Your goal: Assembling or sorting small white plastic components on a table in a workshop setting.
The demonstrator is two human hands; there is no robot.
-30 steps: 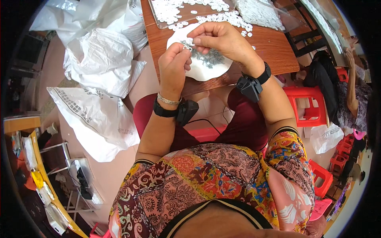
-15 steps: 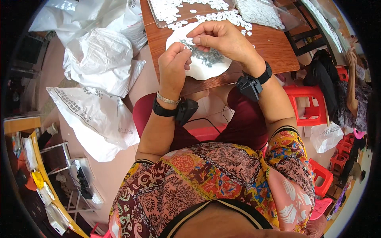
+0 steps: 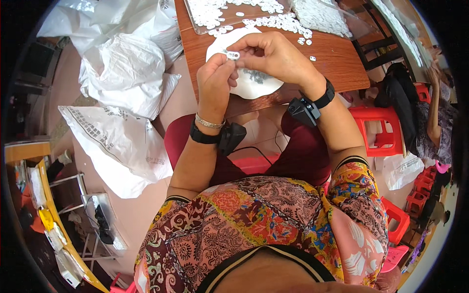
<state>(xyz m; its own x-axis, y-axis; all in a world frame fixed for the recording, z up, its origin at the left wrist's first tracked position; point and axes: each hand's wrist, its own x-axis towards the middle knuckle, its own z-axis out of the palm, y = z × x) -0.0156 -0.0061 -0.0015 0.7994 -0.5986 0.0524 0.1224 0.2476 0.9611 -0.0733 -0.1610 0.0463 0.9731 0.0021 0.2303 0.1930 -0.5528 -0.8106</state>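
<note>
Near the wooden table's (image 3: pixel 337 58) front edge, both hands (image 3: pixel 244 61) pinch one small white piece (image 3: pixel 231 54) over a white plate (image 3: pixel 254 85)

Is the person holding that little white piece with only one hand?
No, both the left hand and the right hand pinch the small white piece between their fingertips above the white plate.

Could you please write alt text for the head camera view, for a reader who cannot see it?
Seen from above, a seated person's left hand and right hand pinch a small white part between their fingertips over a white plate on a brown wooden table. Heaps of similar white parts lie further back, and white plastic sacks sit on the floor to the left.
</note>
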